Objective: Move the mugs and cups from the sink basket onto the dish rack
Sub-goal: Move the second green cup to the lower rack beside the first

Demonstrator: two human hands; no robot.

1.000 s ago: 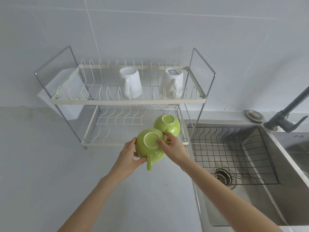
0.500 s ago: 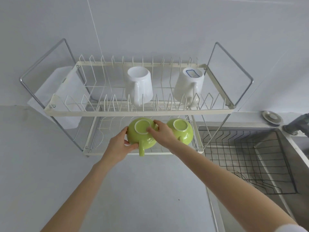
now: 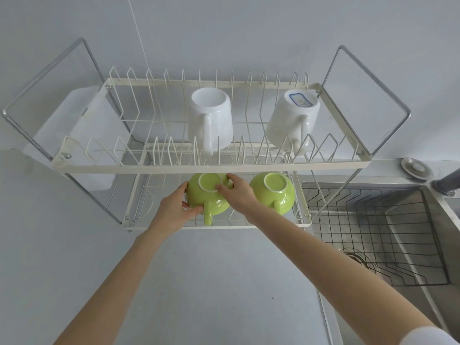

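A green cup (image 3: 207, 197) is upside down over the lower tier of the two-tier dish rack (image 3: 214, 168), handle pointing toward me. My left hand (image 3: 174, 207) grips its left side and my right hand (image 3: 236, 192) grips its right side and base. A second green cup (image 3: 272, 192) sits upside down on the lower tier just to the right. Two white mugs (image 3: 210, 118) (image 3: 292, 118) stand upside down on the upper tier. The black wire sink basket (image 3: 373, 235) at the right holds no cups that I can see.
The steel sink (image 3: 423, 245) with a drain (image 3: 356, 257) lies to the right, a grey faucet (image 3: 445, 185) at its far corner. A white plastic holder (image 3: 82, 135) hangs on the rack's left end. The upper tier's front rail is just above my hands.
Both hands have carried the green cup forward from in front of the rack to under the upper tier, over the lower tier. The camera has moved closer.
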